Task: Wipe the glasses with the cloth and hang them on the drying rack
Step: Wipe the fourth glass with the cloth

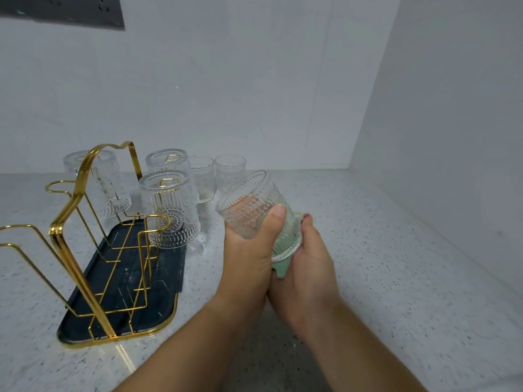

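White walls stood behind the speckled table (396,250). The left hand (249,256) held a tilted glass (249,205) above it, and the right hand (308,267) held a green cloth (281,268) against its lower end.

Speckled countertop (396,278), white wall (226,80), dark panel (62,9)

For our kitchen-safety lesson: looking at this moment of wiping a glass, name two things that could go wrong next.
1. The clear beaded glass, tilted in the left hand while the right hand presses the green cloth to its base, might slip onto the speckled counter.
2. The gold wire rack carries three upturned ribbed glasses; hanging another might knock one.
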Tool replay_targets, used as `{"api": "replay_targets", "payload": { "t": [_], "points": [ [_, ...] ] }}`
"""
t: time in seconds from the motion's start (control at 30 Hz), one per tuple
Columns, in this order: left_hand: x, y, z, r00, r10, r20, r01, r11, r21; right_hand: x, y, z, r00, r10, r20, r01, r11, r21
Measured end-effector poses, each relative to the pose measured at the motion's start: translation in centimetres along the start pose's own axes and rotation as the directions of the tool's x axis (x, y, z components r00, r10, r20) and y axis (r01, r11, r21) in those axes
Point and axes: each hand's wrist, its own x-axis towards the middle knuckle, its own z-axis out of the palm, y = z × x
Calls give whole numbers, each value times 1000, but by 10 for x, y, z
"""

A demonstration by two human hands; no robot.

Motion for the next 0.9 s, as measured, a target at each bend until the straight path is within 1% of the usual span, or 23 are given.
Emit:
{"api": "replay_targets", "payload": {
  "t": [0.13, 0.2, 0.27, 0.43, 0.5, 0.6, 0.7, 0.8, 0.83, 0.9],
  "points": [
    [-4, 2, 1, 999, 20, -35, -18, 998, 63, -6, 8, -7, 998, 55, -29, -57, 997, -56],
    [-5, 5, 4, 996, 44, -74, -37, 995, 91, -11, 6, -5, 997, 60, -46, -63, 996, -58],
    [-4, 7, 7, 994, 79, -82, -68, 989, 132, -15, 5, -5, 996, 61, -66, -66, 995, -79],
    [-11, 9, 15, 988, 148, -45, -135, 967, 216, -25, 2, -12, 993, -17, -115, 1, 990, -138],
    [-10, 12, 16, 984, 169, -64, -152, 965, 213, -30, 1, -13, 989, -46, -142, 25, 988, -150],
    [-6, 16, 11, 983, 140, -120, -123, 982, 142, -42, -5, -9, 981, -105, -165, 87, 990, -113],
    [-12, 12, 7, 992, 47, -121, -38, 997, 73, -43, -10, -3, 987, -133, -92, 128, 990, -58],
    [-26, 0, 4, 999, -34, -13, 35, 999, 38, -32, -10, -3, 996, -77, -54, 76, 997, -20],
    [-28, -2, 3, 999, -43, 2, 43, 998, 36, -29, -10, -6, 998, -48, -49, 48, 999, 2],
    [-30, 0, 4, 999, -40, -14, 41, 997, 60, -26, -9, -10, 998, 6, -55, -5, 1000, 20]
  ]
}}
